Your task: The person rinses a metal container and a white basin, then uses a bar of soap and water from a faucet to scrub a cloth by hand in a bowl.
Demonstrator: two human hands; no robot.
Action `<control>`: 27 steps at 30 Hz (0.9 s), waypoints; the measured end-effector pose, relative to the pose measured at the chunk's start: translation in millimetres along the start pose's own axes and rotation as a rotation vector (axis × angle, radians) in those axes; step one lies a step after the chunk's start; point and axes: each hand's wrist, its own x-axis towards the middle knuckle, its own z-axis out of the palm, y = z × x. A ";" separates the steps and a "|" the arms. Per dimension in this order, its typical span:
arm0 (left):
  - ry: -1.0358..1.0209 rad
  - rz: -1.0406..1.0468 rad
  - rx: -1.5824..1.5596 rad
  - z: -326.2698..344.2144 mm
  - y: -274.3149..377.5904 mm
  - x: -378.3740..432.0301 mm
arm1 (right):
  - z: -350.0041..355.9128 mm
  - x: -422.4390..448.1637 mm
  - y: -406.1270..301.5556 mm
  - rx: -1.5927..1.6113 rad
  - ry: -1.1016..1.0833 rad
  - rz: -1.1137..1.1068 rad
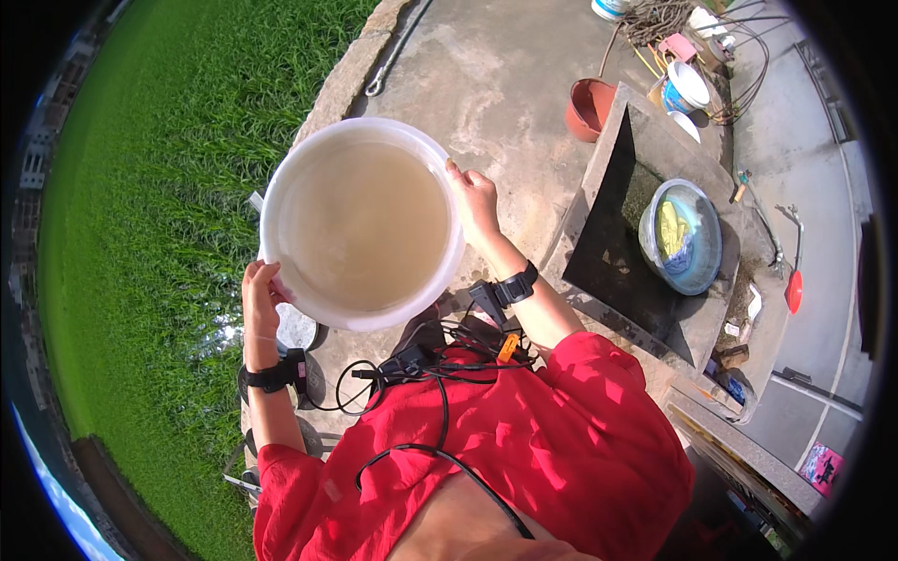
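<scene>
A wide white plastic basin (364,319) with cloudy brownish water in it is held up between my two hands, over the concrete ground beside the green field. My left hand (261,298) grips its rim at the lower left, and my right hand (476,203) grips the rim at the right, thumb on top. The fingers under the basin are partly hidden. To the right, a bluish-grey basin (649,242) with yellow cloth (671,230) and blue cloth (679,259) in it stands inside a concrete sink (610,294).
A low stone edge (344,70) borders the green plants (182,175). A reddish-brown bucket (586,116) stands by the sink's upper corner, with white-and-blue buckets (686,85) farther right. Black cables (442,372) hang at my waist. A red ladle (793,292) lies far right.
</scene>
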 end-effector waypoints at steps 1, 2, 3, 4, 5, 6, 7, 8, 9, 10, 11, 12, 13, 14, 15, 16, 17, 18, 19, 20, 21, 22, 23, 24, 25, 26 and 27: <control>-0.032 -0.010 0.013 4.7 9.6 16.4 | 3.6 7.6 -1.8 -0.009 0.033 0.007; -0.071 -0.003 0.000 10.2 15.3 37.1 | 5.5 15.7 -4.2 0.079 0.042 0.000; -0.110 0.001 -0.003 16.2 24.5 55.3 | 8.2 23.0 -5.0 0.086 0.060 -0.004; -0.141 0.008 0.007 23.1 33.8 71.9 | 9.8 31.9 -4.0 0.111 0.104 -0.016; -0.173 0.016 0.018 32.0 43.6 87.7 | 10.5 42.4 -3.2 0.136 0.150 -0.028; -0.200 0.026 0.020 42.4 50.5 105.0 | 9.3 51.4 -3.9 0.149 0.186 -0.036; -0.253 0.024 0.061 52.9 59.6 123.1 | 8.7 61.1 -4.6 0.159 0.215 -0.039; -0.271 0.029 0.069 63.3 69.1 138.3 | 7.2 70.9 -5.3 0.163 0.249 -0.042; -0.290 0.032 0.071 77.2 79.2 149.0 | 3.9 80.3 -8.8 0.161 0.283 -0.047; -0.310 0.033 0.088 89.1 84.3 165.2 | 3.6 92.3 -10.4 0.207 0.318 -0.034; -0.331 0.035 0.106 99.2 87.3 182.7 | 0.6 105.1 -12.8 0.213 0.357 -0.041; -0.367 0.036 0.100 106.5 88.0 199.9 | -0.9 117.5 -15.6 0.215 0.352 -0.058; -0.359 0.039 0.098 126.3 97.8 205.8 | -7.3 128.7 -17.5 0.218 0.359 -0.071; -0.410 0.046 0.106 144.2 106.8 213.0 | -14.0 141.8 -20.1 0.243 0.385 -0.070; -0.447 0.059 0.111 157.7 115.5 220.6 | -17.6 154.4 -22.5 0.252 0.416 -0.073; -0.490 0.046 0.114 171.9 120.7 232.4 | -23.2 167.6 -25.9 0.255 0.423 -0.087; -0.522 0.053 0.129 188.8 126.3 244.5 | -30.8 179.7 -29.3 0.257 0.429 -0.100; -0.548 0.076 0.179 203.9 132.9 253.6 | -37.5 189.6 -31.3 0.265 0.457 -0.099; -0.572 0.100 0.227 219.2 139.5 263.1 | -43.7 199.7 -33.4 0.292 0.468 -0.111; -0.597 0.088 0.227 233.4 143.4 276.9 | -49.3 210.0 -35.4 0.318 0.476 -0.124; -0.610 0.094 0.233 249.7 148.0 287.6 | -52.5 222.8 -39.3 0.344 0.474 -0.142; -0.635 0.080 0.233 267.8 151.6 298.6 | -56.7 234.0 -42.8 0.349 0.485 -0.146; -0.658 0.066 0.232 285.2 153.8 311.9 | -62.4 243.1 -46.0 0.333 0.542 -0.130; -0.691 0.071 0.257 303.9 154.3 331.3 | -69.1 255.3 -49.0 0.318 0.596 -0.118; -0.723 0.073 0.257 326.7 160.8 339.5 | -77.9 268.6 -45.8 0.336 0.645 -0.131; -0.774 0.082 0.265 347.9 168.5 349.2 | -86.9 279.8 -41.9 0.304 0.676 -0.133; -0.823 0.090 0.272 367.7 175.8 363.1 | -94.5 291.3 -41.5 0.270 0.705 -0.135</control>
